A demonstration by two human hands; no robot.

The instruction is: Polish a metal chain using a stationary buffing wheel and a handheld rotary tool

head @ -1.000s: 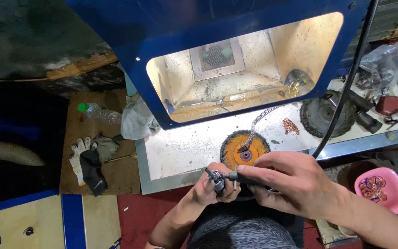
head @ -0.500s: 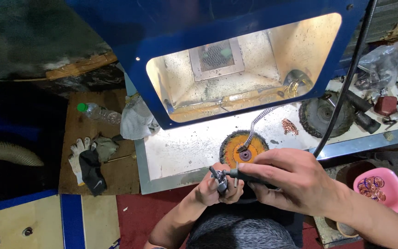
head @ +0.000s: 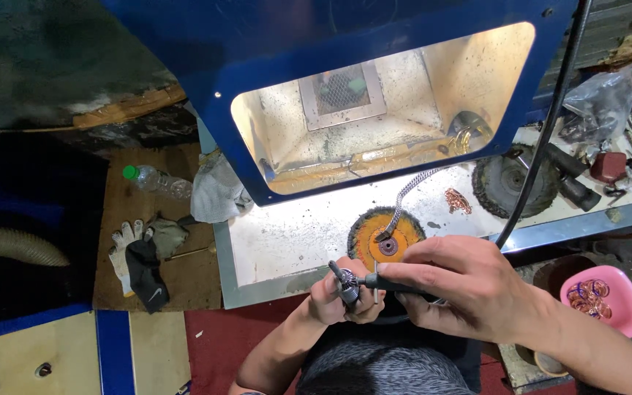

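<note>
At lower centre of the frame, a small metal piece (head: 348, 291) is pinched in the closed left hand (head: 338, 296). Immediately to its right, a rotary handpiece (head: 393, 284) is gripped by the closed right hand (head: 469, 289); its long axis is horizontal, tip pointed left, touching the piece.

From my seat I look down on a blue hood (head: 374, 44) with a brightly lit, cream-coloured chamber and a mesh vent (head: 341, 91) at its back. Its light spills onto a pale, dusty tabletop (head: 294, 234) edged in metal. To the left lies a wooden board (head: 184, 278) carrying a plastic bottle (head: 156, 181) and work gloves (head: 140, 252). A ribbed hose (head: 16, 245) sits in shadow. Red floor (head: 221, 344) shows below, and a pink bowl (head: 603, 296) stands far right.
</note>
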